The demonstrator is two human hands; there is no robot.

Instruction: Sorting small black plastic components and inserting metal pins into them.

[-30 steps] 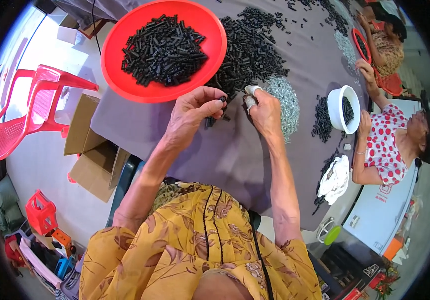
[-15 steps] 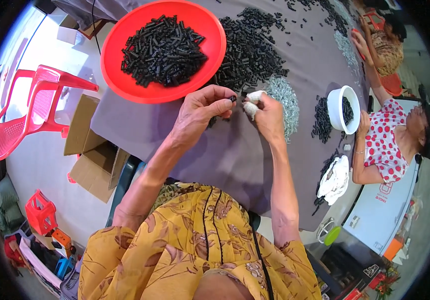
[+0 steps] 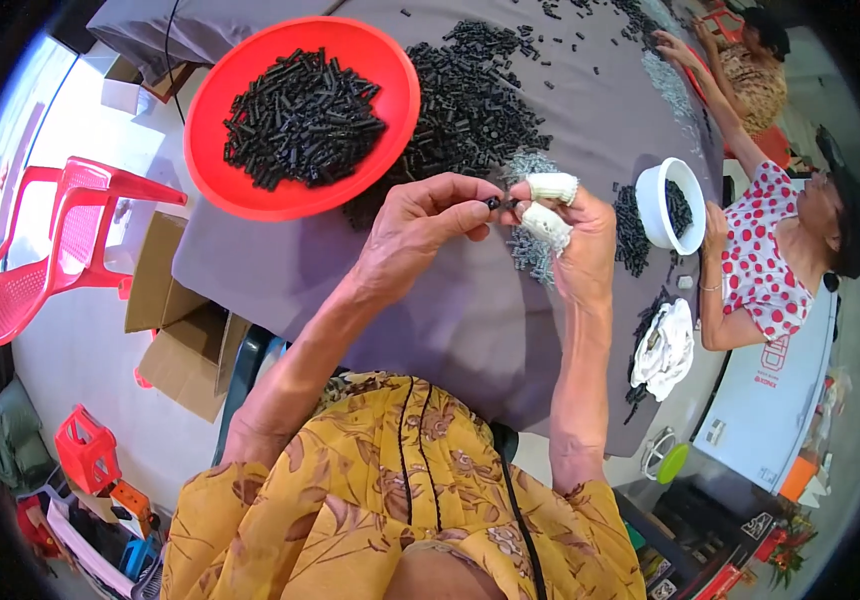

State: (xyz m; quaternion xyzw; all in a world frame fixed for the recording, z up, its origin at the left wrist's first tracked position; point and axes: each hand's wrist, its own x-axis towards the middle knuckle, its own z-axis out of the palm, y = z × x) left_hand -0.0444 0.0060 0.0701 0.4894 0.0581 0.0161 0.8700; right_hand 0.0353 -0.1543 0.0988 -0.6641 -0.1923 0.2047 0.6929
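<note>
My left hand (image 3: 435, 225) pinches a small black cylindrical piece (image 3: 493, 203) between thumb and index finger. Facing it, my right hand (image 3: 585, 235) has white finger covers (image 3: 546, 226) on thumb and forefinger. Its fingertips close on a small dark piece (image 3: 512, 204) that meets the left hand's piece end to end; its exact kind is too small to tell. Beyond both hands spreads a heap of loose black cylindrical pieces (image 3: 475, 110). A pile of small clear pieces (image 3: 532, 255) lies partly hidden behind my right hand.
A red round tray (image 3: 300, 205) heaped with black pieces sits at the table's far left. Toward the right stand a white tub (image 3: 655, 205) and a crumpled white cloth (image 3: 662, 352). A co-worker's arm (image 3: 720, 95) reaches over the table. Left are a red chair (image 3: 75, 235) and cardboard box (image 3: 190, 345).
My fingertips have come together, closing the gap between them, and my right hand has turned so its covered fingers point left. The co-worker's arm now stretches farther across the table.
</note>
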